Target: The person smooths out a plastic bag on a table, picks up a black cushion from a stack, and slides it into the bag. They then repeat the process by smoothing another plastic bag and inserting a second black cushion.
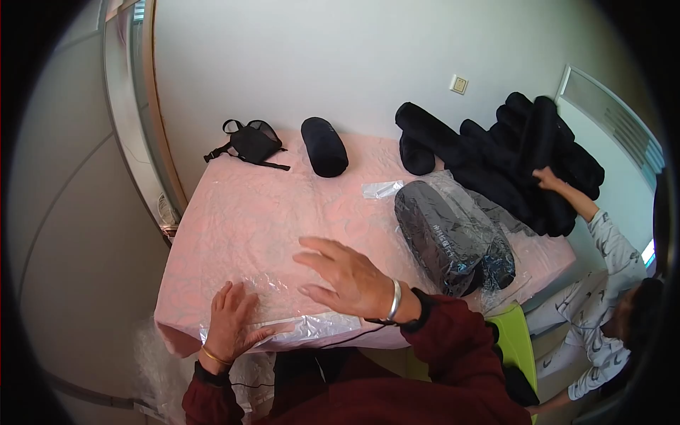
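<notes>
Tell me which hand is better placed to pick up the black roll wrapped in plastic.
Right. The right hand hovers open on the side where the wrapped black roll lies, much nearer to it. The left hand lies flat on the clear plastic bag at the table's near edge, farther away.

From here I see the clear plastic bag partly covered by my left hand and right hand; beyond the bag, the wrapped dark rolls blur behind crinkled film.
</notes>
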Available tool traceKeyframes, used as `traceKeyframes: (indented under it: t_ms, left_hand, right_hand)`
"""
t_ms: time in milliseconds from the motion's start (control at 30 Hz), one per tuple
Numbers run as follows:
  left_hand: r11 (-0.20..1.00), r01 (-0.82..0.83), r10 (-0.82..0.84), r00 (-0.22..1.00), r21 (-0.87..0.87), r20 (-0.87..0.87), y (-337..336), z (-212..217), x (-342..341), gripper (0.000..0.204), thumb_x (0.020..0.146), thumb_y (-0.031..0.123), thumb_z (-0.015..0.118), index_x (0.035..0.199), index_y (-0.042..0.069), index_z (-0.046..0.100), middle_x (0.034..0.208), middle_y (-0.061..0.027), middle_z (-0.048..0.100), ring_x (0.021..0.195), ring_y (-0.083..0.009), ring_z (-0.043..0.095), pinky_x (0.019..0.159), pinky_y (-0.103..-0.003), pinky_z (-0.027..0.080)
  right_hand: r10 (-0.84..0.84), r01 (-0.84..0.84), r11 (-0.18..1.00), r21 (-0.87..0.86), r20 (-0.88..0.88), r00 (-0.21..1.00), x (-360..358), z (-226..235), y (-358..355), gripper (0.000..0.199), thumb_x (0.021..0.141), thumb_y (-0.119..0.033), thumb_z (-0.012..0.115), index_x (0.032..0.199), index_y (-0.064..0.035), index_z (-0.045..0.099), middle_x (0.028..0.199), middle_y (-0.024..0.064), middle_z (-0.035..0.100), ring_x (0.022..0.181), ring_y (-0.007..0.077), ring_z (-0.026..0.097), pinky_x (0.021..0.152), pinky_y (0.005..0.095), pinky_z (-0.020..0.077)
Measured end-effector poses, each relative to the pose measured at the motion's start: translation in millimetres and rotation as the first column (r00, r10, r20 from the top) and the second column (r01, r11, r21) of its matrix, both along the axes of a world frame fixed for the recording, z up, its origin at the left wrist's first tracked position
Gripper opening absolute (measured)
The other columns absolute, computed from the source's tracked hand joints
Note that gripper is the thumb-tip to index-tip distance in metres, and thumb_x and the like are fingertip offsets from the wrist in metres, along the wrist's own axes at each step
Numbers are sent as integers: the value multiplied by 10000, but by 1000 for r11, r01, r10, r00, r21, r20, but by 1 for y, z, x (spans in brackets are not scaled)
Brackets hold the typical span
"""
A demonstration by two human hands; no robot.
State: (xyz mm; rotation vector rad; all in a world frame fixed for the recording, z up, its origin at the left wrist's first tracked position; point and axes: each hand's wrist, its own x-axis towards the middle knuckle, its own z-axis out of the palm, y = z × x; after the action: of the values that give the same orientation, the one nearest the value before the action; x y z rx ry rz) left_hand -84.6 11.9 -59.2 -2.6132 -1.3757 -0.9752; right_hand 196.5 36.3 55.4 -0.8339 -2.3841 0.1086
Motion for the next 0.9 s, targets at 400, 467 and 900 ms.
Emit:
traceKeyframes:
  t_ms: [400,467,900]
  left_hand:
    - [996,-58,54,996,-60,-67,1,-1,-1,762,774,673,641,1191,37,602,1305,-215,515,1225,-422,467,1062,-564,310]
    - [993,-62,55,996,-105,-64,-1,1,1,771,768,687,639,1191,43,611,1303,-214,521,1228,-416,470,1064,-571,302]
    - [968,-97,67,989,-232,-134,4,13,5,792,738,714,657,1198,70,630,1315,-213,527,1242,-413,471,1087,-573,270]
  right_hand:
    - [-658,690,714,-118,226,719,-1,7,238,779,787,-387,754,1430,-124,403,1496,254,270,1297,482,385,1032,546,391]
    - [-688,716,697,-38,246,683,1,2,264,790,779,-385,759,1439,-146,396,1503,247,257,1298,478,381,1026,555,391]
    - [-786,775,616,142,35,618,66,-49,384,761,698,-201,821,1380,-210,485,1208,210,447,1111,429,487,909,484,493]
